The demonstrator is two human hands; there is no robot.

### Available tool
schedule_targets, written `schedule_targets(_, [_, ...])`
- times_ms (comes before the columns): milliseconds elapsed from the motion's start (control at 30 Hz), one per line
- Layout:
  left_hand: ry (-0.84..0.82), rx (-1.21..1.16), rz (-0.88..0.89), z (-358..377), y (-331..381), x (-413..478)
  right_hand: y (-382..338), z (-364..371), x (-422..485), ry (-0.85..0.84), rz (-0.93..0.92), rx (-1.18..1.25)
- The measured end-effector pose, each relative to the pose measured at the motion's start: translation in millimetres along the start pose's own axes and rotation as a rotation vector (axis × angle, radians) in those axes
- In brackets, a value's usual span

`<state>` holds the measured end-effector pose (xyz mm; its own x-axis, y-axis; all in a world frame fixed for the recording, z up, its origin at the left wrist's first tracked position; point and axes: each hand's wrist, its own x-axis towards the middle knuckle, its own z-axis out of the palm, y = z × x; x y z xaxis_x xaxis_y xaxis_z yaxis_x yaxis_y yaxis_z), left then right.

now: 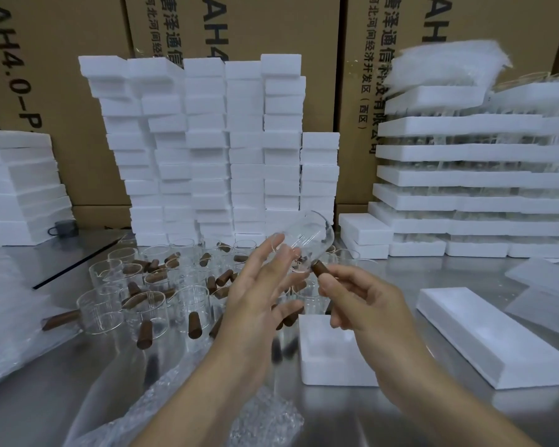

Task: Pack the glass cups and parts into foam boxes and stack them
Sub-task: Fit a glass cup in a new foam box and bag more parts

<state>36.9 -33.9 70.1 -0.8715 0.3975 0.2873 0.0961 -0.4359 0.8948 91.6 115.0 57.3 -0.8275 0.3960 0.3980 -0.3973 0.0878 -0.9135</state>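
Observation:
A clear glass cup (307, 237) with a brown wooden handle (319, 269) is lifted and tilted in the middle of the view. My right hand (359, 301) pinches that handle. My left hand (262, 285) is spread with straight fingers, fingertips against the cup's underside. Below my right hand lies an open foam box (329, 359) on the steel table. Several more glass cups with wooden handles (149, 304) stand crowded at left centre.
A long foam lid (491, 337) lies to the right. Stacks of foam boxes (213, 150) rise behind the cups, with foam trays of glassware (471, 182) at the right and cardboard cartons behind. Bubble wrap (265, 414) lies at the near edge.

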Motion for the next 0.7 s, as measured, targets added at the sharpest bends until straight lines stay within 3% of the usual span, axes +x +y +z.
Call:
schedule_targets(233, [0.06,0.033,0.005,-8.6,-1.7,5.0,-1.1,2.6,-4.2,-0.013,-0.099,-0.114])
schedule_targets(367, [0.057,0.117,-0.038,-16.0,-1.6,8.2,-1.6,-7.5,-3.9,-0.029,-0.365,-0.482])
schedule_targets(500, [0.023,0.18,-0.064,-15.1,-4.8,8.2,2.0,-11.8,-0.5,-0.1,-0.567,-0.686])
schedule_targets(600, [0.005,0.165,-0.1,-13.9,-2.6,6.7,0.4,-11.9,-1.3,-0.024,-0.538,-0.616])
schedule_targets(700, [-0.041,0.049,-0.111,-13.9,0.4,7.3,-11.6,-7.0,-4.7,0.031,-0.287,-0.229])
